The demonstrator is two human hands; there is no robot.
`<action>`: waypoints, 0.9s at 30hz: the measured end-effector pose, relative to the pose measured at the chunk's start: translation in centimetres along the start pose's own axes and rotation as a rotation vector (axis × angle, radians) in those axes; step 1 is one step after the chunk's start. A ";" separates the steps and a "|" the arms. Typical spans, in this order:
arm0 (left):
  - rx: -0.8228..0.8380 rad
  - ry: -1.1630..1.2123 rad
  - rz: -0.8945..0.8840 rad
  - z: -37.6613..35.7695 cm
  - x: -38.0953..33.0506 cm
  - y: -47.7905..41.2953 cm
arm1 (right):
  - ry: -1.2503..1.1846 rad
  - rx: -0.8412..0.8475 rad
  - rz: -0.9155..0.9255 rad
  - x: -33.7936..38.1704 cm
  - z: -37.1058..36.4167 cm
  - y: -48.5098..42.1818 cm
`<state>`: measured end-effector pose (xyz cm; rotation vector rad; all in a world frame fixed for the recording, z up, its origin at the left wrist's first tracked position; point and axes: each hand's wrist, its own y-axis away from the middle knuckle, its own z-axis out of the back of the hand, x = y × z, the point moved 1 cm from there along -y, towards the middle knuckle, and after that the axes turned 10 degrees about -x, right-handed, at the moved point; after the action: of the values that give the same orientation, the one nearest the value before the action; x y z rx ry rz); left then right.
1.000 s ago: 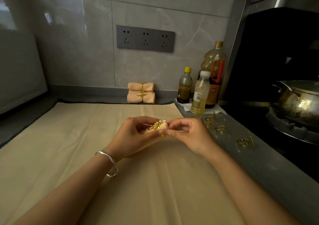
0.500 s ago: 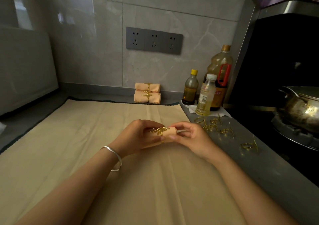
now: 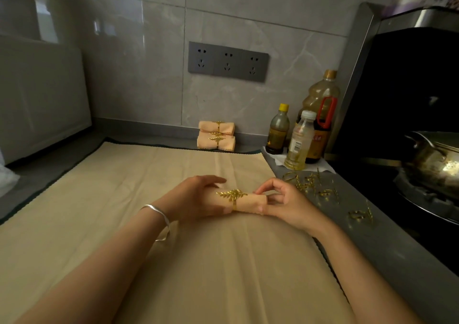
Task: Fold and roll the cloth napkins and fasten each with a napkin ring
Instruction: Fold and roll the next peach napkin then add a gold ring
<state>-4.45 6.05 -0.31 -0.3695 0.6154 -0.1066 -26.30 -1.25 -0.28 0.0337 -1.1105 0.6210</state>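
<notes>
Since the gold leaf napkin ring [image 3: 233, 197] sits round the middle of the rolled napkin [image 3: 250, 201], fastening looks all but done. The left hand [image 3: 196, 199] holds its left end, thumb beneath; the right hand [image 3: 285, 205] pinches the right end, above the middle of the beige mat [image 3: 124, 199]. Next it likely joins the finished rolls [image 3: 216, 137] past the far edge; that way lies open, while spare rings [image 3: 310, 185] litter the counter beyond the right edge.

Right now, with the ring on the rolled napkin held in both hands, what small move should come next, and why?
Probably lift the napkin toward the stack by the back wall. The ring sits around the roll, so this one looks fastened. The left hand and right hand hold its ends, and other ringed rolls lie in that stack.
</notes>
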 end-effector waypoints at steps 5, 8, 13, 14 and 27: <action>0.008 -0.087 -0.036 -0.1 0.1 0.0 | 0.186 -0.035 0.216 0.1 -2.0 0.2; -0.004 -0.122 -0.024 -0.3 0.1 -0.1 | 0.246 -0.021 0.276 0.3 -3.3 -0.2; -0.004 -0.149 -0.030 -0.4 0.0 -0.1 | 0.259 -0.041 0.264 0.7 -3.5 -0.7; -0.007 -0.161 -0.031 -0.4 0.1 -0.1 | 0.244 -0.049 0.243 0.6 -3.5 -0.7; 0.014 -0.141 -0.031 -0.4 -0.1 0.0 | 0.240 -0.071 0.221 0.0 -3.6 -0.8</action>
<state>-4.77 5.99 -0.52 -0.3693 0.4694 -0.1131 -22.98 -0.69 -1.68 -0.2229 -0.9086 0.7614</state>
